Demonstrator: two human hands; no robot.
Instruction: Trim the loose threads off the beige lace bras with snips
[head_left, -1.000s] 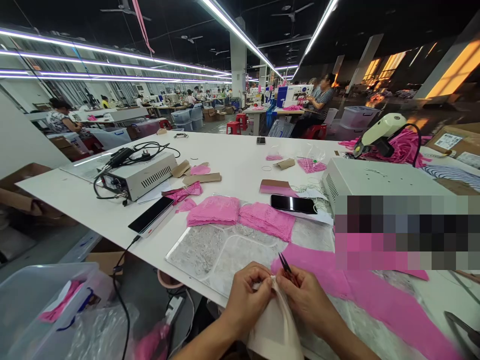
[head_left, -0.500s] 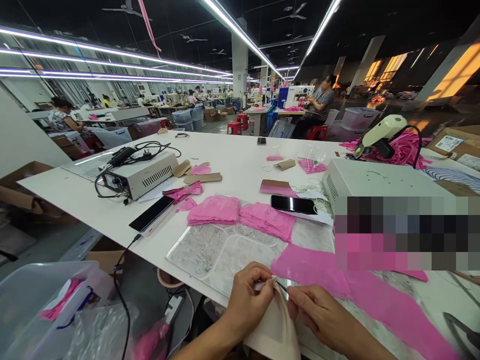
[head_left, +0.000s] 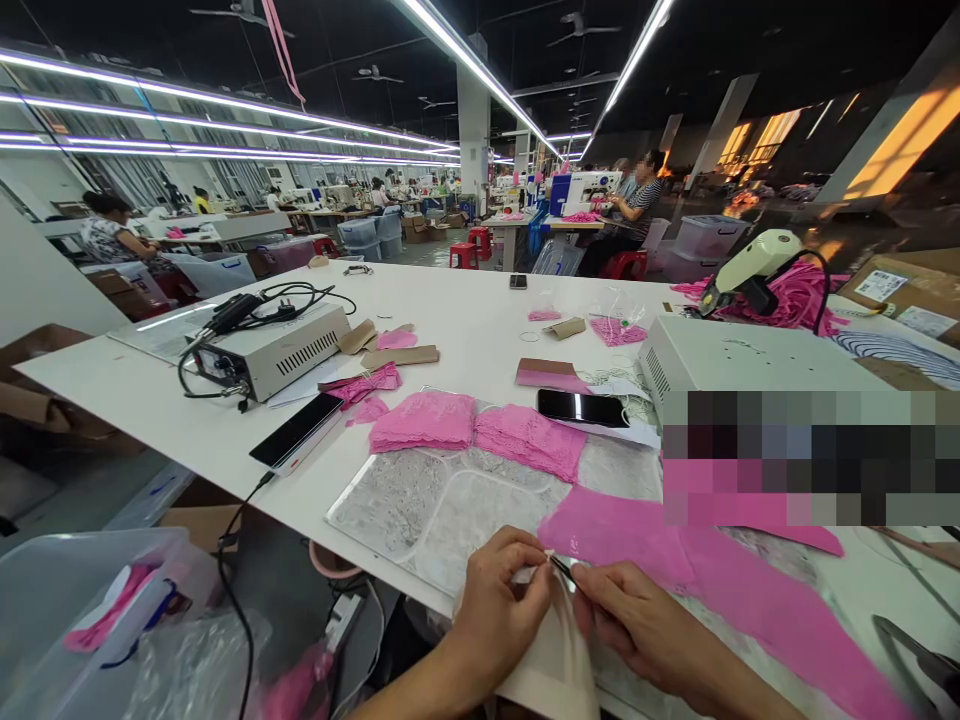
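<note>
My left hand (head_left: 504, 598) pinches the top edge of a cream piece of fabric (head_left: 556, 655) between thumb and fingers, near the table's front edge. The cloth hangs down below both hands. In my right hand (head_left: 626, 612) is a slim dark pointed tool, which looks like tweezers (head_left: 562, 570). Its tip meets the fabric edge right at my left fingertips. Right behind the hands lies a long pink fabric piece (head_left: 622, 530), stretching to the lower right. Two stacks of pink lace pieces (head_left: 424, 420) rest farther back on a grey patterned sheet (head_left: 390, 505).
A black phone (head_left: 581, 407) lies behind the lace. On the left are another phone-like device (head_left: 296, 430) with a cable and a grey control box (head_left: 277, 350). A larger pale box (head_left: 757, 355) stands right, and a clear plastic bin (head_left: 45, 600) sits low left.
The whole view has shifted slightly. My right hand has turned a little, and more of the dark tool shows at the fabric edge. My left hand keeps its pinch.
</note>
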